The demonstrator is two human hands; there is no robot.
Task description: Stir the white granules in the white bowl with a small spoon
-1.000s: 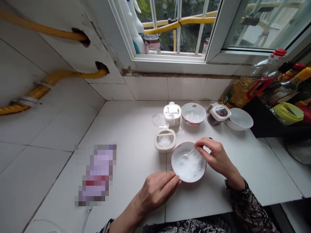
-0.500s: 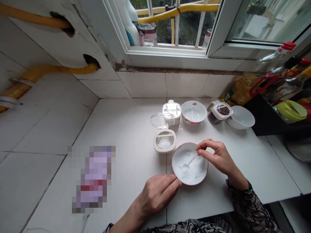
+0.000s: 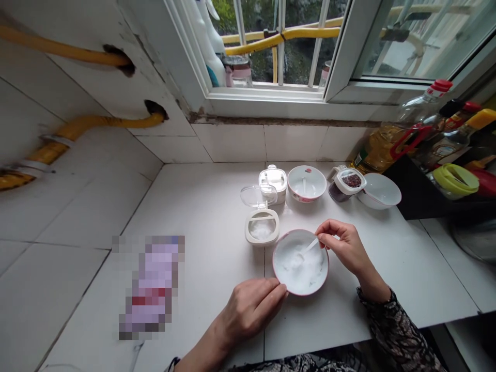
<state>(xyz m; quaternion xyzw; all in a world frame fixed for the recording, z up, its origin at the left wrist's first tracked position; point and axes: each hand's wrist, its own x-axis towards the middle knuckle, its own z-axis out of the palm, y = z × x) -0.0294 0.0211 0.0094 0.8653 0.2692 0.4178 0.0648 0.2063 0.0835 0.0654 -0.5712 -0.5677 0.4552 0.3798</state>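
Observation:
A white bowl with a pink rim [image 3: 287,279] holds white granules. My right hand [image 3: 343,245] pinches the handle of a small white spoon [image 3: 310,247], whose tip rests in the granules. At the bowl's lower left rim, my left hand [image 3: 256,307] has its fingers closed on the edge. Just beyond the bowl, to the left, stands an open container [image 3: 262,227] with white granules and its clear lid [image 3: 256,195] raised.
Along the back stand a lidded white container [image 3: 273,182], a flowered bowl [image 3: 307,183], a spice jar [image 3: 346,183] and another bowl [image 3: 380,191]. Bottles [image 3: 387,142] crowd the right. A blurred purple packet [image 3: 155,284] lies left.
The spoon has shifted within the granules, its tip a little up and right in the bowl. My left hand has stayed on the rim. The camera view has tilted slightly.

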